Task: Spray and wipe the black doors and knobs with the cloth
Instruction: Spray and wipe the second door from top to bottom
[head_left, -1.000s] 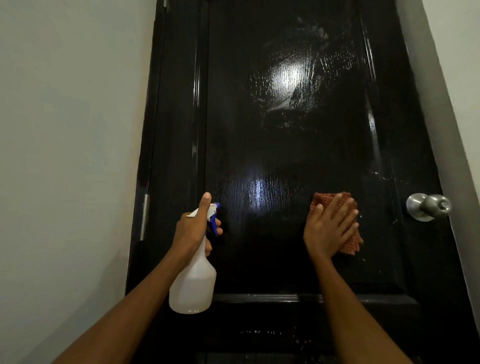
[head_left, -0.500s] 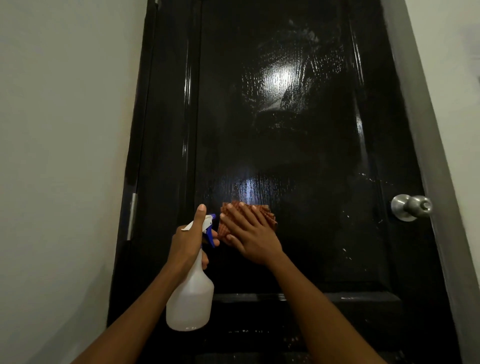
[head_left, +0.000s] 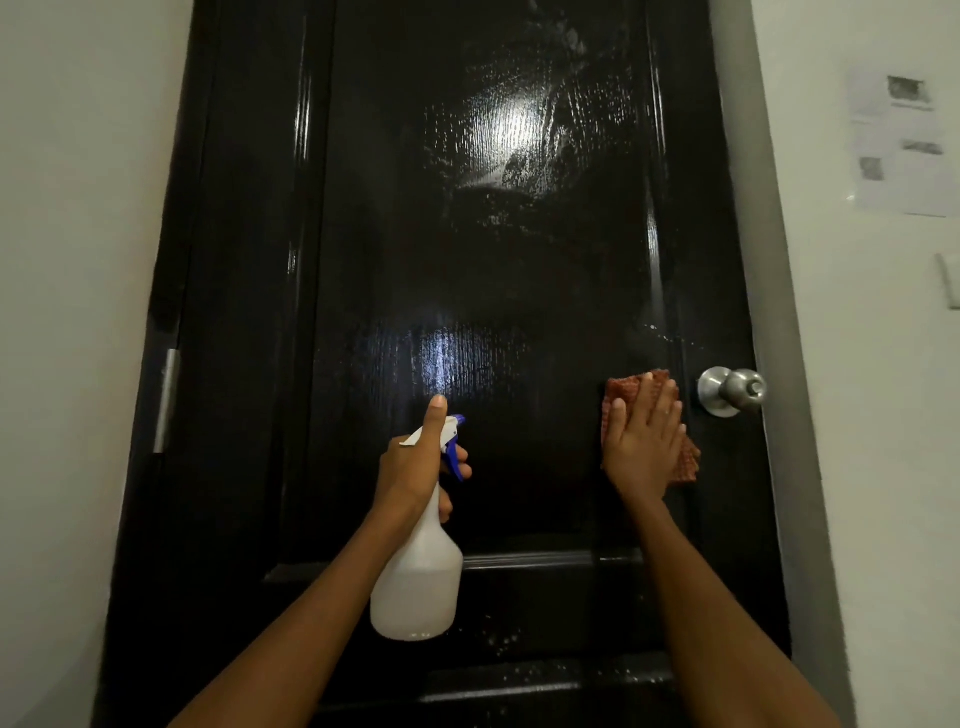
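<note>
A glossy black door (head_left: 493, 270) fills the middle of the head view, wet and streaked with spray. My right hand (head_left: 644, 447) lies flat with straight fingers on an orange-brown cloth (head_left: 623, 387), pressing it against the door's right side, just left of the silver knob (head_left: 732, 389). My left hand (head_left: 415, 467) grips the neck of a white spray bottle (head_left: 415, 587) with a blue trigger, held upright in front of the door's lower middle, thumb raised along the nozzle.
Pale walls flank the door on both sides. A grey door frame (head_left: 769, 291) runs down the right edge. A silver hinge (head_left: 167, 400) sits on the door's left edge. Paper sheets (head_left: 898, 145) hang on the right wall.
My right hand has slid the cloth from beside the spray bottle across to the right, stopping close to the knob. The bottle hand has barely shifted.
</note>
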